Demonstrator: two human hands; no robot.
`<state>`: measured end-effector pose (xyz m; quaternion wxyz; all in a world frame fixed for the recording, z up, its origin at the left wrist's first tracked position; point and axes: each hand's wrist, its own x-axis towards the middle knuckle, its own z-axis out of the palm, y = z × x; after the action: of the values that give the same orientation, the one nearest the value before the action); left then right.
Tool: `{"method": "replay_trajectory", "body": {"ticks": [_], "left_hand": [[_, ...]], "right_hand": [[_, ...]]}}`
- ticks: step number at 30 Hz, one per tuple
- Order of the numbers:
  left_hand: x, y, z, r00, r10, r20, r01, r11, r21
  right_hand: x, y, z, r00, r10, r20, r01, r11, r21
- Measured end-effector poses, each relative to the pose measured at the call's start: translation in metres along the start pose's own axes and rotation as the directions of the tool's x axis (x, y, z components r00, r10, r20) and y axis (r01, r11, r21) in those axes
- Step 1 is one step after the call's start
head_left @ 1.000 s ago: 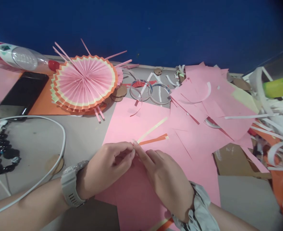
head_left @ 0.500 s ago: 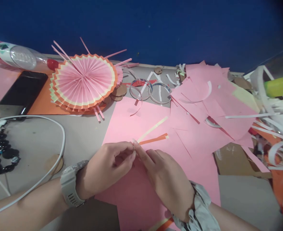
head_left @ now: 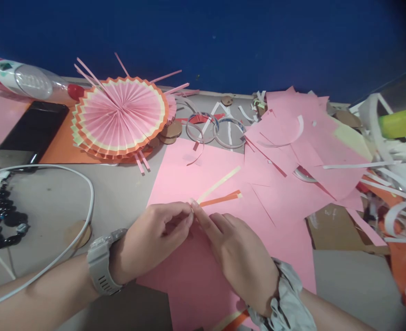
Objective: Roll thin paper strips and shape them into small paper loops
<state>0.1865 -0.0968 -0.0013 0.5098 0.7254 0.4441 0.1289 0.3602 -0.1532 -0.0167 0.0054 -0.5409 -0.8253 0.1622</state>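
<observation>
My left hand (head_left: 151,241), with a grey watch on the wrist, is curled with thumb and fingers pinched at the near ends of thin paper strips. My right hand (head_left: 237,255) meets it fingertip to fingertip and pinches the same ends. An orange strip (head_left: 221,198) and a cream strip (head_left: 218,185) fan out from that pinch to the upper right. Both hands rest over a big pink paper sheet (head_left: 192,271) lying on the grey table.
A pleated pink, cream and orange paper rosette (head_left: 120,117) lies at the back left, beside a black phone (head_left: 30,133) and a plastic bottle (head_left: 26,82). White cable (head_left: 85,216) loops at left. Tape rings (head_left: 214,131) and pink offcuts (head_left: 302,147) crowd the right.
Both hands stay pinched at the strip ends; nothing has visibly moved apart from a slight shift of the view.
</observation>
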Motion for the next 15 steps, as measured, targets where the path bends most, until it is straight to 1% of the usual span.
{"method": "replay_trajectory", "body": {"ticks": [3,5,7,10,12,13,15], "left_hand": [[0.000,-0.001,0.000,1.000,0.008,0.002,-0.008,1.000,0.010],[0.000,-0.002,0.000,1.000,0.013,-0.001,-0.013,1.000,0.022],[-0.001,-0.002,0.000,1.000,0.024,-0.001,-0.024,1.000,0.006],[-0.003,-0.002,-0.001,0.999,0.042,0.030,-0.038,0.992,-0.122],[-0.004,-0.002,-0.001,0.997,0.062,0.050,-0.052,0.981,-0.186],[-0.004,-0.003,-0.001,0.996,0.071,0.057,-0.060,0.981,-0.186],[-0.005,-0.004,0.000,0.994,0.086,0.066,-0.078,0.990,-0.120]], "right_hand": [[0.002,0.002,0.001,1.000,0.007,-0.003,-0.007,1.000,0.014],[0.002,0.003,0.000,1.000,-0.014,-0.022,0.015,0.997,0.071],[0.002,0.005,-0.003,0.995,-0.039,-0.097,0.056,0.983,0.175],[0.001,0.007,-0.012,0.962,-0.019,-0.272,0.103,0.948,0.300],[0.000,0.008,-0.016,0.930,-0.001,-0.367,0.124,0.942,0.311],[0.000,0.008,-0.018,0.917,0.001,-0.399,0.128,0.946,0.299],[0.001,0.008,-0.019,0.904,-0.012,-0.427,0.139,0.953,0.268]]}}
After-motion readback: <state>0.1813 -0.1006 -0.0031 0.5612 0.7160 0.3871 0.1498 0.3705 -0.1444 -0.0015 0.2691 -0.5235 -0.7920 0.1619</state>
